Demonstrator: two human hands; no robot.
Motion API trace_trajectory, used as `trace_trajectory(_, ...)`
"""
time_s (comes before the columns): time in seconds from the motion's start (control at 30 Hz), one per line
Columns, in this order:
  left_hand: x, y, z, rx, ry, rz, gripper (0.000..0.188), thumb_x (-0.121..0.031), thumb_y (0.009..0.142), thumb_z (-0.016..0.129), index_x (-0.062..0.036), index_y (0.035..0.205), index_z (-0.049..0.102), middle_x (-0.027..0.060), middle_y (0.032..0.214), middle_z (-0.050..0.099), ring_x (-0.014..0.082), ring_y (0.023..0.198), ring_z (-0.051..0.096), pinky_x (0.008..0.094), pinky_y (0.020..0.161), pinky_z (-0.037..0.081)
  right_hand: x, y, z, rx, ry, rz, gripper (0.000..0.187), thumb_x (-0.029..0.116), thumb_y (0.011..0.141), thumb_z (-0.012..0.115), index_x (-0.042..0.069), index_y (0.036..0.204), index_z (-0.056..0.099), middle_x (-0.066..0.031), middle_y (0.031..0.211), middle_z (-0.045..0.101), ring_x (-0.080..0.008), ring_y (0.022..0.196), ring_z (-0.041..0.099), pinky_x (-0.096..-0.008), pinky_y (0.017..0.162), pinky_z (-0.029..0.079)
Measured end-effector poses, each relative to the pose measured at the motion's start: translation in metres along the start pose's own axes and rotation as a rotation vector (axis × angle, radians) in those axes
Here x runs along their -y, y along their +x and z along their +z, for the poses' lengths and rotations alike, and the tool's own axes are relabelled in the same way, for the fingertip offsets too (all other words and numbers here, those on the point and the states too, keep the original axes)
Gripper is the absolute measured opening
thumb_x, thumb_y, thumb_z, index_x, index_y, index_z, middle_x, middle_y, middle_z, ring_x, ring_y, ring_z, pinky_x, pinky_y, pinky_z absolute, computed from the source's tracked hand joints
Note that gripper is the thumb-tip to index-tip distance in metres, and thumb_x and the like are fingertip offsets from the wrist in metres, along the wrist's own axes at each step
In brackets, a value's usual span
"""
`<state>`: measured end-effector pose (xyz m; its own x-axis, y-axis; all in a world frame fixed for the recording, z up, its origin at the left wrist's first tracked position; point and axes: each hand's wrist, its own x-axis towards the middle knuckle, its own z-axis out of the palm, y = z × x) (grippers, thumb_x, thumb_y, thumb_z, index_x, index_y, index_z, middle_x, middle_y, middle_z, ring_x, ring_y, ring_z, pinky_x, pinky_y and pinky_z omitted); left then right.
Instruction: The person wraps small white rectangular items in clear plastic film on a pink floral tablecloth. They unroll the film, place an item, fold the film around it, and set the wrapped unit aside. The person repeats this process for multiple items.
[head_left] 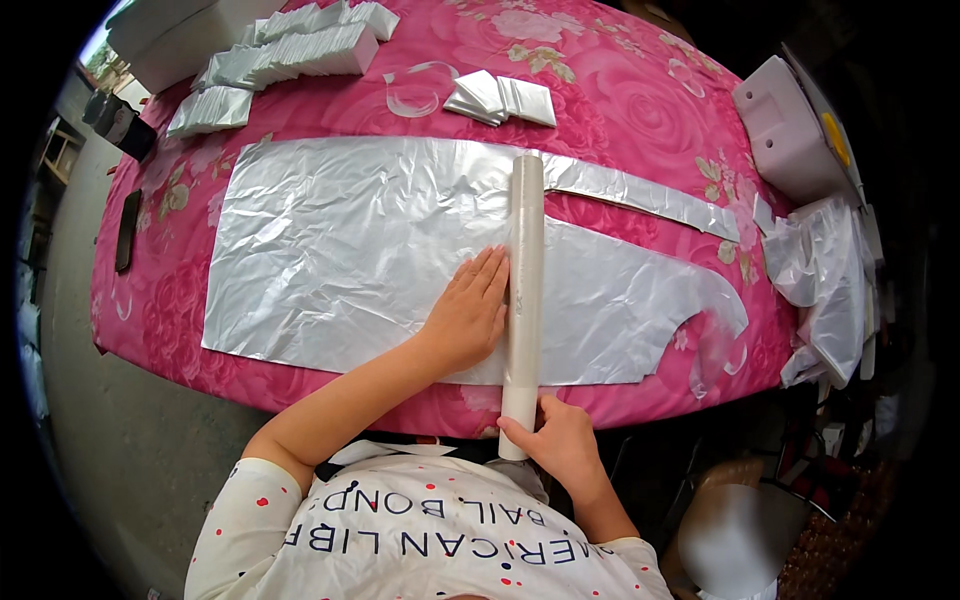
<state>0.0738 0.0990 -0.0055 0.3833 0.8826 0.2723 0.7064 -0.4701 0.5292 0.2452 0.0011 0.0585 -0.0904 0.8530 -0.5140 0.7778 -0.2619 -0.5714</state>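
Observation:
A crinkled silver plastic sheet (pixel 340 240) lies spread across the table, with a curved cutout at its right end and a narrow strip along its far right side. Across its middle, pointing away from me, rests a long pale tube-like roll (pixel 525 270). My left hand (pixel 470 310) is flat on the sheet with fingers stretched out, their tips against the roll's left side. At the table's near edge my right hand (pixel 555 435) grips the roll's near end, its thumb on top; some of its fingers are hidden.
Stacks of folded silver packets (pixel 290 60) stand at the far left, and a smaller pile of packets (pixel 500 100) lies beyond the sheet. A phone (pixel 127 232) and a dark cup (pixel 118 122) are at the left edge. White foam boxes (pixel 795 130) and clear plastic bags (pixel 825 275) sit at right.

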Motion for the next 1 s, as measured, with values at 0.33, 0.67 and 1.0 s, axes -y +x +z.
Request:
trace_trajectory(0.33, 0.003, -0.001, 0.003, 0.102, 0.198, 0.031, 0.058, -0.016, 0.084, 0.038, 0.0122, 0.133, 0.028, 0.0257, 0.142, 0.026, 0.0356, 0.134, 0.023, 0.0428, 0.111, 0.017, 0.029, 0.146, -0.056, -0.018, 0.263, -0.144, 0.059, 0.052, 0.083, 0.056, -0.004, 0.068, 0.063, -0.0113, 0.059, 0.061, -0.0211, 0.055, 0.061, -0.0317, 0.055, 0.048)
trace_trajectory(0.67, 0.005, -0.001, 0.003, 0.113, 0.238, 0.030, 0.058, -0.019, 0.085, 0.037, 0.0110, 0.134, 0.029, 0.0242, 0.142, 0.028, 0.0336, 0.135, 0.023, 0.0419, 0.111, 0.017, -0.004, 0.275, -0.103, -0.080, 2.022, -0.292, 0.024, 0.016, 0.087, 0.051, -0.003, 0.099, 0.057, -0.0131, 0.098, 0.063, -0.0270, 0.092, 0.061, -0.0419, 0.088, 0.047)
trace_trajectory(1.0, 0.005, -0.002, 0.004, 0.093, 0.164, 0.035, 0.057, -0.018, 0.083, 0.039, 0.0127, 0.131, 0.032, 0.0256, 0.142, 0.027, 0.0348, 0.135, 0.022, 0.0430, 0.111, 0.016, -0.033, 0.220, -0.253, -0.137, 1.751, -0.979, 0.031, 0.013, 0.095, 0.038, -0.004, 0.116, 0.051, -0.0155, 0.117, 0.058, -0.0258, 0.109, 0.056, -0.0385, 0.095, 0.045)
